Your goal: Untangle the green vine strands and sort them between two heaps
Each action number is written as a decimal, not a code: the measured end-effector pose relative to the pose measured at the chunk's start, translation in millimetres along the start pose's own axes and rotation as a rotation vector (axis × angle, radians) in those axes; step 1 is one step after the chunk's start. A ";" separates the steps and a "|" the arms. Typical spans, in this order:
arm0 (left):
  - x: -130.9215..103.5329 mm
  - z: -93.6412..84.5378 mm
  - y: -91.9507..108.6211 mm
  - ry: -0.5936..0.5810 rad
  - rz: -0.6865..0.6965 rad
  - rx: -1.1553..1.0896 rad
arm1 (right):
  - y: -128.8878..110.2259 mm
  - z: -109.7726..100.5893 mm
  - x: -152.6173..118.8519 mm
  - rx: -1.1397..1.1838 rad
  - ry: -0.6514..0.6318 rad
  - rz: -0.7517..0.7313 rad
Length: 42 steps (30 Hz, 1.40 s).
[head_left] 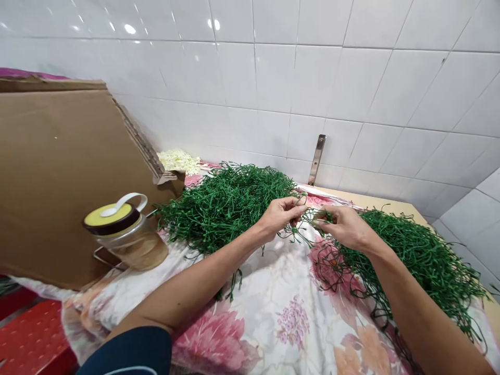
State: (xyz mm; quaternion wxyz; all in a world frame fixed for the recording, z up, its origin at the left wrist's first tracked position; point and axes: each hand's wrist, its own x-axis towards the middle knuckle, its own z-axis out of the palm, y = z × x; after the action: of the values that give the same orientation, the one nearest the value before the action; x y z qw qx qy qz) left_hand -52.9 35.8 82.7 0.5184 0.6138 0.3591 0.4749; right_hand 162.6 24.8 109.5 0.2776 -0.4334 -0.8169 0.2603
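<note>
Between my two hands is a small tangle of thin green stems (307,229) with little knobs at their ends, plastic-looking. My left hand (280,214) is closed on some of these stems, thumb and forefinger pinched together. Close by on the right, my right hand (347,227) also has its fingers closed round green stems. A large heap of the same stems (230,203) lies behind and left of my left hand. Another heap (417,255) spreads beneath and to the right of my right hand and forearm.
A floral cloth (269,284) covers the table. On the left stand a clear jar with a yellow lid (133,237) and a big cardboard box (62,177). Pale yellow small pieces (179,160) lie by the tiled wall (273,78). A red stool (35,338) is at lower left.
</note>
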 end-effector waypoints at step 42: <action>-6.7 7.4 13.2 0.063 -0.083 -0.169 | -60.0 -24.0 -36.4 -0.210 0.441 -0.130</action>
State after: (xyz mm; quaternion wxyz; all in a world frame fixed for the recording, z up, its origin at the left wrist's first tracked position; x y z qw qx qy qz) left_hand -48.5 24.7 94.1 0.5762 0.5373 0.3592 0.5004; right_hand 162.2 -31.2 158.2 0.4186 -0.4526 -0.7854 0.0547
